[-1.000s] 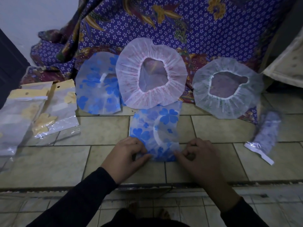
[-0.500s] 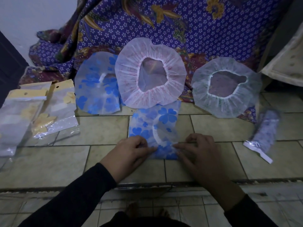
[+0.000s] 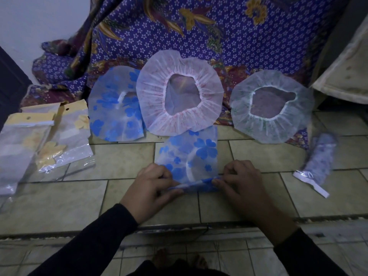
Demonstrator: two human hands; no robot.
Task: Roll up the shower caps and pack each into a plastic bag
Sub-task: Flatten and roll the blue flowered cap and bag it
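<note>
As a thin roll forms along its near edge, a folded, blue-flowered shower cap (image 3: 189, 154) lies on the tiled floor (image 3: 123, 156) between a person's hands.

Left hand (image 3: 153, 186) and right hand (image 3: 239, 182) each pinch one end of the roll, fingers curled on the plastic. The unrolled part stretches flat away from them, its far edge meeting a white cap (image 3: 179, 120) behind. The slick film could spring open if either pinch loosens, or wind crooked if one hand runs ahead, leaving a roll too fat for a bag. Pushing forward may also drag the white cap. Plastic bags (image 3: 65, 136) wait well to the left, and one bagged roll (image 3: 318, 162) lies well to the right.
</note>
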